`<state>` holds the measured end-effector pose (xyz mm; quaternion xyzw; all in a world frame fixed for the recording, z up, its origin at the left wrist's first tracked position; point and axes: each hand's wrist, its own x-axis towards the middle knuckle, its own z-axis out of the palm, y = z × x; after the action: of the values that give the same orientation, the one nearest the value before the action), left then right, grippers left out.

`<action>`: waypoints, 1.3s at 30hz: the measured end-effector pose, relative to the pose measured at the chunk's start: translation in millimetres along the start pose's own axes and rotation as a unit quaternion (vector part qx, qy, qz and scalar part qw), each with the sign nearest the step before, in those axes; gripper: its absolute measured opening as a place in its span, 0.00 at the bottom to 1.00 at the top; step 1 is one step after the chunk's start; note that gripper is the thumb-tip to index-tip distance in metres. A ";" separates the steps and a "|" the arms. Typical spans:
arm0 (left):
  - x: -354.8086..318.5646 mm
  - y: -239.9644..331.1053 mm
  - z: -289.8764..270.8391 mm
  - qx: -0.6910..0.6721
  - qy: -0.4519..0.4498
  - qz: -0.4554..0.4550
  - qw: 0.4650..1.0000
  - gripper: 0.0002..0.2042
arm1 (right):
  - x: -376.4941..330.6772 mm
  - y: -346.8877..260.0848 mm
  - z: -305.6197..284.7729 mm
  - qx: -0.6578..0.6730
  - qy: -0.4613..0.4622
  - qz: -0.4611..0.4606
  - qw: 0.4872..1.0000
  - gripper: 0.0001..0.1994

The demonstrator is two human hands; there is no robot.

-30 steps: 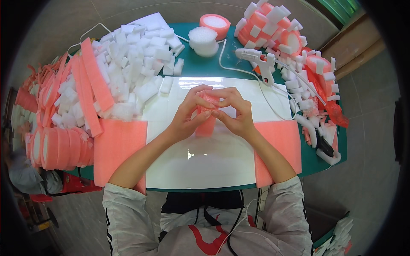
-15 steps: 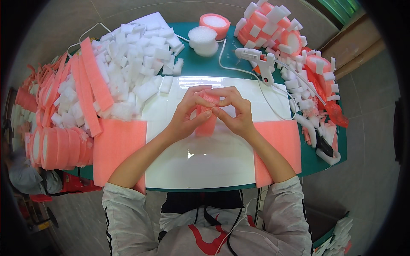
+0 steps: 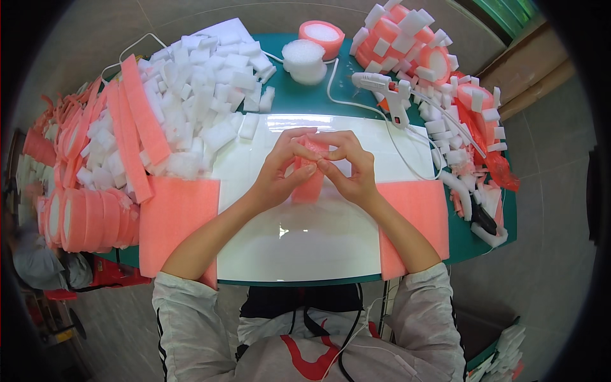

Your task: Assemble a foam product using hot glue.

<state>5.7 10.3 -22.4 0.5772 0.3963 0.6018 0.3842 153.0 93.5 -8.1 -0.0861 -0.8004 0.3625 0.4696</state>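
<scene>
Presumably light, soft and easily dented, the foam (image 3: 307, 189), pinched by left hand (image 3: 284, 167) and right hand (image 3: 353, 169), is best held by its sides, bodyward of the grip.

Before you, a board (image 3: 299, 254) lies on the table (image 3: 289, 95), foam blocks (image 3: 184, 105) over its back left corner, a glue gun (image 3: 396, 95) beyond your right hand (image 3: 358, 167).

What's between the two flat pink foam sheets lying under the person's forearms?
In the head view, a glossy white board lies between the left sheet and right sheet; the left hand and right hand hold a pink foam piece over it.
</scene>
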 end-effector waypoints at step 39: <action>-0.6 3.1 -0.5 -0.027 0.010 -0.021 0.999 0.07 | -1.4 -3.2 2.4 -0.039 0.006 -0.003 0.999 0.04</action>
<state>5.2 8.5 -19.8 0.5520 0.3959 0.6097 0.4084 152.4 89.2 -7.7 -0.1042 -0.8112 0.3290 0.4721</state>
